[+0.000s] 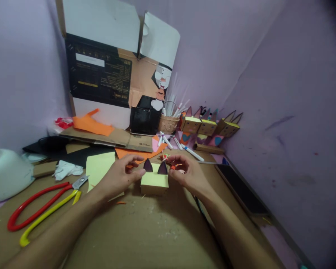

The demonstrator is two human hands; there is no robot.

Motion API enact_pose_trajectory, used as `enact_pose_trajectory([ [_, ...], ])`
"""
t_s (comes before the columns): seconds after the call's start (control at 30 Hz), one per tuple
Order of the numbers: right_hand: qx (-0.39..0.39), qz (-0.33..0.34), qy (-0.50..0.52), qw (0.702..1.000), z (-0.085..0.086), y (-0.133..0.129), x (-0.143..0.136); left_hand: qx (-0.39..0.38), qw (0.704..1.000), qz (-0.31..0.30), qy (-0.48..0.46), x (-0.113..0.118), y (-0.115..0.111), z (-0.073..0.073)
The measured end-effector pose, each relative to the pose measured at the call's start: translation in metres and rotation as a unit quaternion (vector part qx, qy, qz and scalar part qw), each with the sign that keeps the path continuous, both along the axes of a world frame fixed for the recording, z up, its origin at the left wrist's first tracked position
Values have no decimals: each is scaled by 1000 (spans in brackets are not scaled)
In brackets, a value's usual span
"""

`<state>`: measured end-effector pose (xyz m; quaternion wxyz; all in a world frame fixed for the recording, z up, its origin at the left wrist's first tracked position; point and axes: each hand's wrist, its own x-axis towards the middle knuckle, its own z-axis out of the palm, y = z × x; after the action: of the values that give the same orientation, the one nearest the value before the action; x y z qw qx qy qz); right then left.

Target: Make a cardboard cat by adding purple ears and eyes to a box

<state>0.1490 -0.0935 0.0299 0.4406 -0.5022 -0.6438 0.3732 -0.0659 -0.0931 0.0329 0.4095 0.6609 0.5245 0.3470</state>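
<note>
Nearest the camera, two bare forearms run up over the brown cardboard work surface (145, 231) and meet at a small yellow paper box (154, 182) sitting mid-board. The box carries two dark pointed ears (155, 166) standing upright along its far top edge. The left hand (120, 175) curls in from the left, its thumb and forefinger closing on the left ear at its base. The right hand (188, 172) comes in from the other side, fingers bent near the right ear, with small orange scraps (176, 166) by the fingertips; whether it actually grips one cannot be told.

Fitting the ears well seems to call for light pressure at their bases while the box is steadied from both sides, so that the thin walls do not crush and the ears stay upright and level with each other.

Around the box the board is bare toward the camera, giving room to draw the wrists back. To the left lie yellow paper (99, 166) and red-and-yellow scissors (44, 209), blades pointing toward the left wrist. Beyond are orange paper (140, 153), white markers (182, 147) and a row of finished eared boxes (210, 127). On the right a dark flat slab (240, 190) lies close along the wall, so sideways room is tight there.
</note>
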Motion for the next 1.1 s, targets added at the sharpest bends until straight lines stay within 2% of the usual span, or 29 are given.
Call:
enact_pose_trajectory([
  [0.1,-51,-25,76,995,-4,-5,1,-10,998,23,-52,4,2,-2],
  [0.2,-65,-22,84,994,-8,-8,-4,-13,997,35,-65,12,2,0],
  [0.43,45,-36,-40,998,-15,-1,-15,45,999,11,-18,22,2,-1],
  [0.6,78,-29,-98,992,-17,3,-16,96,995,11,25,22,6,-7],
  [0.8,106,1,-94,990,-19,5,-15,101,994,5,32,22,6,-7],
  [1.1,110,4,-104,988,-19,6,-17,97,995,1,27,24,6,-4],
])
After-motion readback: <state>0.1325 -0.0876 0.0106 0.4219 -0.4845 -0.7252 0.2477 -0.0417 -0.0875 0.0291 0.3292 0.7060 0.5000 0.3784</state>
